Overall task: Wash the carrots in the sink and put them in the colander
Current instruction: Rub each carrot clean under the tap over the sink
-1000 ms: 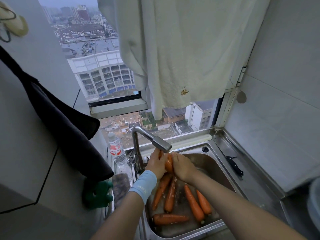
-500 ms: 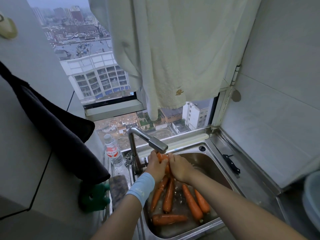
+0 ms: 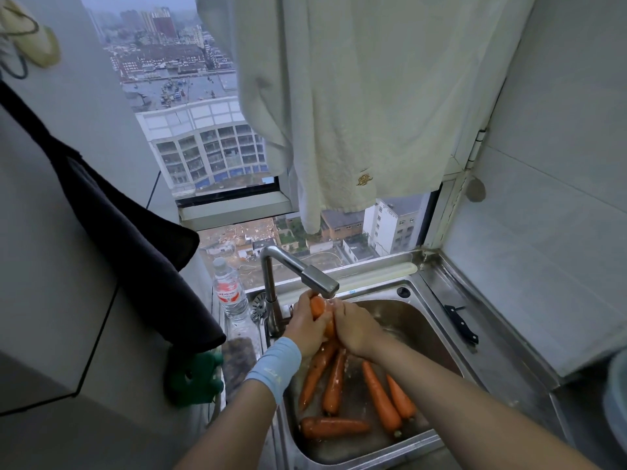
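Head camera looks down into a steel sink point(image 3: 419, 329) set below a high window. Both hands meet just under the spout of the tap point(image 3: 319, 283). The left hand point(image 3: 305, 325), with a pale blue wristband point(image 3: 274, 366) on its wrist, wraps its fingers round a carrot point(image 3: 318, 307). The right hand point(image 3: 354, 329) closes over the same carrot from the other side.

The carrot's long axis stands nearly upright. Its thick end pokes up above the left hand, close to the spout, and the rest is hidden between the palms. 5 loose carrots point(image 3: 380, 395) lie on the basin floor directly below the hands: 4 point roughly away from the person, and 1 lies crosswise at the near edge.

No colander can be made out. A rounded pale rim point(image 3: 618, 401) at the far right edge may be it, but that cannot be told. If it is, the right hand is the nearer one for the carry, across the tabletop point(image 3: 502, 351) where a black knife point(image 3: 461, 325) lies.

Compared with 1 second earlier, the hands press closer together and less of the carrot shows between them. The loose carrots lie as they did.
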A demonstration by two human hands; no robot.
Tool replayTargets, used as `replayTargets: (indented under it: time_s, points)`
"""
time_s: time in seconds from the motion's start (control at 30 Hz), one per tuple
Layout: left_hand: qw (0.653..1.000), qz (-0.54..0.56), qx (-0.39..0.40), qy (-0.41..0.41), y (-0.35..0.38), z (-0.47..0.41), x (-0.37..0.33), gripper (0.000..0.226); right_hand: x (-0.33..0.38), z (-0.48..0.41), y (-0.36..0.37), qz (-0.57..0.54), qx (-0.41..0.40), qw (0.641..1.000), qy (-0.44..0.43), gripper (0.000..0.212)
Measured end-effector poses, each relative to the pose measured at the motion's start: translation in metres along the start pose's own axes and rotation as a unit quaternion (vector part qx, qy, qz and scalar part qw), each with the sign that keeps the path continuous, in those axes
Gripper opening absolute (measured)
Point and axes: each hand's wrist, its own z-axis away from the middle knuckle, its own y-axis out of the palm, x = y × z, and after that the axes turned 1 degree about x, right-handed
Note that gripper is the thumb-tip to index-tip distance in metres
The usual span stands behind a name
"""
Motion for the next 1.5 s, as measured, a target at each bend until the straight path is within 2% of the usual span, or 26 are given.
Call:
replayTargets:
  time_s: [0.13, 0.3, 0.37, 0.47, 0.53, 0.6, 0.8, 0.9, 1.0, 1.1, 1.2, 1.27, 1.4, 1.5]
  points:
    - [0.999, -0.012, -0.039, -0.014, 0.006, -0.001, -0.004, 0.036, -0.002, 0.006, 0.003, 0.006, -0.013, 1.000, -0.010, 0.053]
    - [0.991, 0.008, -0.137, -0.011, 0.012, -0.003, -0.017, 0.022, 0.006, 0.007, -0.002, 0.009, -0.022, 1.000, -0.016, 0.054]
    - [0.994, 0.038, -0.107, -0.007, 0.009, -0.002, -0.019, 0.022, 0.005, 0.005, -0.006, 0.004, -0.019, 1.000, -0.012, 0.053]
    - [0.990, 0.141, 0.001, -0.014, 0.000, 0.001, -0.013, 0.024, 0.000, 0.002, -0.013, -0.010, -0.014, 1.000, -0.002, 0.052]
    - [0.992, 0.118, 0.035, -0.002, -0.002, 0.004, -0.010, 0.035, -0.003, 0.001, -0.015, -0.022, -0.007, 1.000, -0.001, 0.054]
    - [0.997, 0.078, 0.007, 0.014, -0.001, 0.005, -0.009, 0.038, -0.004, 0.001, -0.014, -0.016, -0.001, 1.000, -0.001, 0.055]
    - [0.992, 0.088, -0.094, -0.018, 0.014, 0.001, -0.012, 0.022, -0.001, 0.004, -0.007, 0.020, -0.006, 0.999, -0.027, 0.052]
    - [0.988, 0.058, -0.140, -0.008, 0.013, -0.003, -0.016, 0.015, 0.005, 0.005, -0.006, 0.023, -0.013, 0.999, -0.031, 0.046]
    - [0.994, 0.078, -0.073, -0.012, 0.007, -0.001, -0.015, 0.020, 0.005, 0.005, -0.009, 0.023, -0.019, 0.999, -0.028, 0.045]
    - [0.994, 0.106, 0.010, -0.032, -0.001, 0.001, -0.013, 0.037, 0.001, 0.004, -0.011, 0.015, -0.018, 0.999, -0.022, 0.051]
    - [0.992, 0.117, 0.022, -0.030, -0.001, 0.002, -0.008, 0.050, -0.001, 0.005, -0.011, 0.013, -0.014, 1.000, -0.019, 0.053]
    - [0.994, 0.107, 0.001, -0.033, 0.003, 0.004, -0.007, 0.049, 0.000, 0.007, -0.010, 0.028, -0.013, 0.999, -0.026, 0.054]
    - [0.990, 0.073, -0.117, -0.021, 0.007, 0.008, -0.017, 0.021, 0.007, 0.009, -0.007, 0.045, -0.006, 0.998, -0.048, 0.051]
    - [0.987, 0.100, -0.121, -0.028, 0.002, 0.008, -0.023, 0.022, 0.008, 0.007, -0.009, -0.001, 0.002, 0.999, -0.043, 0.046]
